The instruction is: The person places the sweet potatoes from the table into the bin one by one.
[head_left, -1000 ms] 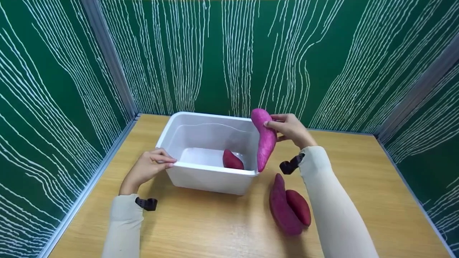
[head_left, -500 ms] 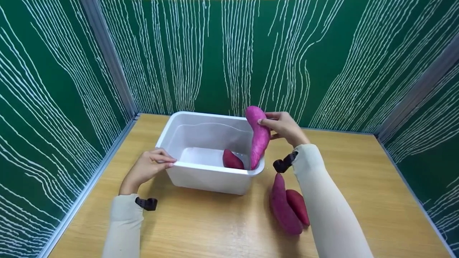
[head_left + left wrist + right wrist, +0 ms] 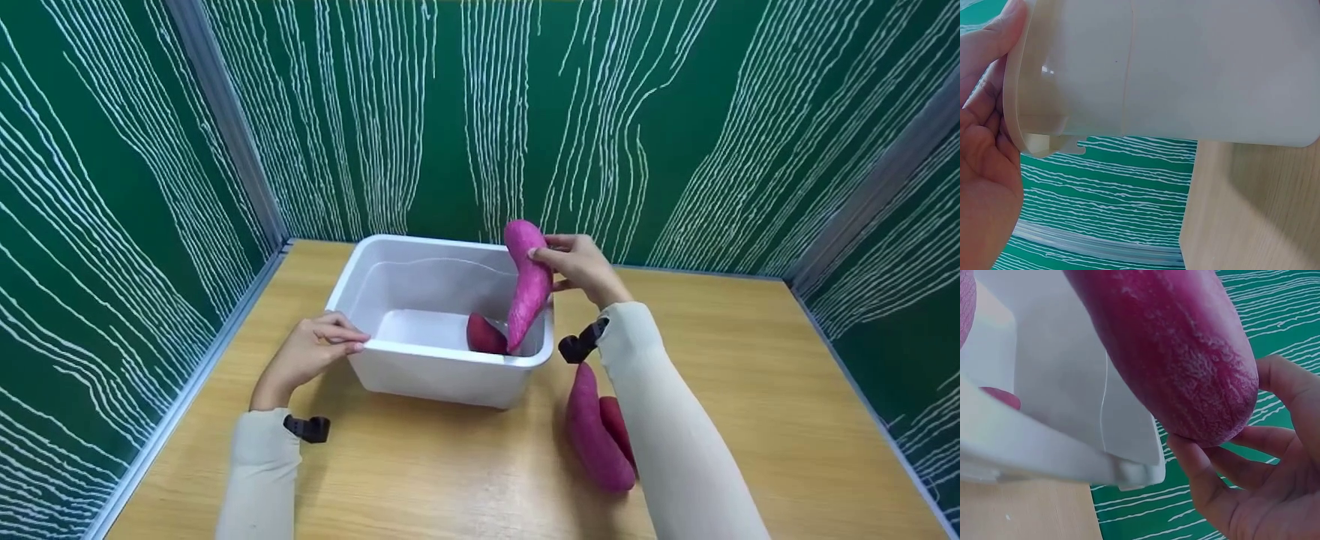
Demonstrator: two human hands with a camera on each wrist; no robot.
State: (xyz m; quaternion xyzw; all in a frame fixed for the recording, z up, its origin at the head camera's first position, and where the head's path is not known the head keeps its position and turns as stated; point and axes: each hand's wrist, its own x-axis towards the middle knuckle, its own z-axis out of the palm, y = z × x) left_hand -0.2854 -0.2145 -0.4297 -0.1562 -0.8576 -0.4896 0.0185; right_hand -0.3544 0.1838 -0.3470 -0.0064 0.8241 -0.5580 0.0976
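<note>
A white plastic box (image 3: 442,375) stands on the table, and a dark red sweet potato (image 3: 486,336) lies inside near its right end. My left hand (image 3: 311,352) pinches the box's rim at the front left corner, thumb and fingers on either side of the wall in the left wrist view. With fingers and thumb, my right hand (image 3: 581,266) grips a long pink sweet potato (image 3: 529,281). It hangs steeply over the box's right end, tapered tip down and overlapping the red one. The right wrist view shows fingertips around its thick end.
To the right of the box, a long purple sweet potato (image 3: 596,435) and a shorter red one (image 3: 615,424) lie side by side on the wooden table (image 3: 420,480), the red one partly behind my right sleeve. Green panels (image 3: 450,112) with white lines enclose the table.
My right hand has moved left with the pink sweet potato, from beside the box's right rim to over its inside. The left hand stays on the rim.
</note>
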